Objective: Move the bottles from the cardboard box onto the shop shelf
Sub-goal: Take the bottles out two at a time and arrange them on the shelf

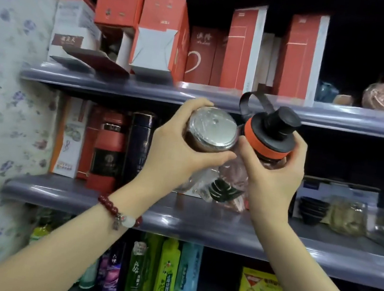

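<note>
My left hand (175,153) grips a clear brownish bottle with a silver metal lid (211,132), wrapped in plastic film. My right hand (273,174) grips a second bottle with a black cap, an orange collar and a black carry strap (270,136). Both bottles are held side by side, touching, in front of the middle shop shelf (199,223), their lower bodies tilted toward the gap on that shelf. The cardboard box is out of view.
Red and navy flasks (109,148) and boxed goods stand at the left of the middle shelf; black bowls (313,208) and glassware sit at its right. Red boxes (162,35) fill the upper shelf. Coloured liquid bottles (165,277) line the bottom shelf. A floral cloth (1,93) hangs left.
</note>
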The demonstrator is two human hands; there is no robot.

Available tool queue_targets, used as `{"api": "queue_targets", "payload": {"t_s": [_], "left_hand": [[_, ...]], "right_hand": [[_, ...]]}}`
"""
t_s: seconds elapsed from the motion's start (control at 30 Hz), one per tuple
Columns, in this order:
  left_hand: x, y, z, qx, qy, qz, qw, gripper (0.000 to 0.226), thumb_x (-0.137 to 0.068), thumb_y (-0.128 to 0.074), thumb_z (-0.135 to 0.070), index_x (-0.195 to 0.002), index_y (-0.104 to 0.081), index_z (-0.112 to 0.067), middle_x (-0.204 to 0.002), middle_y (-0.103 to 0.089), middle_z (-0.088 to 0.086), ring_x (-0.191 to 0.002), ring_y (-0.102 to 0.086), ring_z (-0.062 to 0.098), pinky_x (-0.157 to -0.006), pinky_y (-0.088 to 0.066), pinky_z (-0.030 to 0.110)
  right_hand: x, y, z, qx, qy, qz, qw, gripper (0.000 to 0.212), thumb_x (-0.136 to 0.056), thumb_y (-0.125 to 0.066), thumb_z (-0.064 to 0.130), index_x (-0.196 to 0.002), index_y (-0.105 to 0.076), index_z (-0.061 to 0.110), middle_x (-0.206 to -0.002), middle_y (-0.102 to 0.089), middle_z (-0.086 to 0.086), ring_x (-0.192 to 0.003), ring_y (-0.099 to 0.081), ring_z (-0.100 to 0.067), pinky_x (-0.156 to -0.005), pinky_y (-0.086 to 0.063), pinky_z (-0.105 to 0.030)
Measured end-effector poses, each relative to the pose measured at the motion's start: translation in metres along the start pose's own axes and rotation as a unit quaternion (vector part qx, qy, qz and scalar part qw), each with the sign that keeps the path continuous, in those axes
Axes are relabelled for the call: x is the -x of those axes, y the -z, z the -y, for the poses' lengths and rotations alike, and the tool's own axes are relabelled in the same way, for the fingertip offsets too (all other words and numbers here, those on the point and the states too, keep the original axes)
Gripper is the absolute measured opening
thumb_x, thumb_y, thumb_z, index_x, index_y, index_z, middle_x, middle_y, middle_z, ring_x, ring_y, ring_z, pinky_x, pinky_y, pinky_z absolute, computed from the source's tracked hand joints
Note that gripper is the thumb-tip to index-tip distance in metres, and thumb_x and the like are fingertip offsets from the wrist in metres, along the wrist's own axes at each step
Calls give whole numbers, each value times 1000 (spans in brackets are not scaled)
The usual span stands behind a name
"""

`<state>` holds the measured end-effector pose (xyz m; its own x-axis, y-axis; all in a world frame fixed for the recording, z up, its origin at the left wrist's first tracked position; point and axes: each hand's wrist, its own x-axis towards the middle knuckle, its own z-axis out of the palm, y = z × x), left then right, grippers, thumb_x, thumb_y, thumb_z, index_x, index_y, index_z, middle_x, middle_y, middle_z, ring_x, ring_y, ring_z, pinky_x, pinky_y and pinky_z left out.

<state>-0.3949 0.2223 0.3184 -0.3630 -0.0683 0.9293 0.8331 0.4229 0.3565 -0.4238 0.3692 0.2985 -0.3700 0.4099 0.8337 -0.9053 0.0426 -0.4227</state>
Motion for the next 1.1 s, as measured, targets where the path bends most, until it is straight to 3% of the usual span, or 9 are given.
{"api": "queue_targets", "payload": {"t_s": [0.23, 0.33, 0.5, 0.67, 0.77, 0.9, 1.1], "left_hand": [[-5, -29, 41, 32, 70, 20, 997, 63, -57, -88, -31, -112, -58, -34, -104, -68, -16, -102, -63, 1, -90, -51, 25], [-20, -31, 52, 45, 93, 16, 995, 53, -57, -88, -33, -104, -62, -33, -97, -70, -14, -95, -66, 3, -86, -53, 26], [-47, -39, 71, 64, 168, 24, 983, 48, -56, -88, -36, -98, -66, -29, -89, -73, -10, -80, -70, 0, -74, -54, 23], [-61, -43, 90, 69, 219, 21, 973, 51, -56, -86, -43, -100, -68, -25, -92, -74, -7, -87, -71, 8, -82, -57, 29], [-65, -42, 96, 71, 233, 17, 970, 49, -59, -86, -42, -101, -68, -25, -94, -73, -8, -90, -70, 9, -81, -56, 27], [-67, -45, 96, 72, 234, 32, 969, 48, -58, -86, -43, -99, -68, -24, -93, -74, -7, -89, -70, 10, -81, -55, 27], [-71, -44, 100, 57, 238, 24, 969, 49, -52, -86, -48, -91, -71, -22, -90, -75, -4, -86, -71, 11, -85, -57, 33]], "right_hand": [[-20, 10, -30, 95, -82, 52, 991, 58, -64, -85, 40, -115, -59, 30, -102, -69, 15, -95, -63, 5, -85, -49, -19], [-30, 7, -38, 114, -102, 73, 986, 50, -64, -84, 43, -108, -63, 31, -96, -70, 15, -89, -64, 7, -78, -47, -16], [-47, 0, -51, 129, -143, 105, 976, 47, -65, -82, 48, -104, -64, 29, -96, -70, 12, -91, -66, -3, -83, -52, -26], [-48, -1, -62, 125, -164, 129, 970, 47, -63, -82, 48, -102, -64, 30, -96, -71, 10, -91, -67, -5, -79, -52, -24], [-47, 5, -67, 108, -163, 89, 977, 45, -62, -82, 48, -100, -68, 29, -93, -73, 10, -90, -67, -3, -79, -52, -24], [-48, 20, -85, 65, -204, -6, 977, 50, -53, -81, 58, -92, -70, 28, -92, -75, 8, -93, -69, -13, -91, -54, -42], [-70, 9, -94, 59, -269, -7, 961, 87, -40, -83, 65, -111, -59, 21, -104, -70, 1, -95, -68, -20, -89, -55, -46]]}}
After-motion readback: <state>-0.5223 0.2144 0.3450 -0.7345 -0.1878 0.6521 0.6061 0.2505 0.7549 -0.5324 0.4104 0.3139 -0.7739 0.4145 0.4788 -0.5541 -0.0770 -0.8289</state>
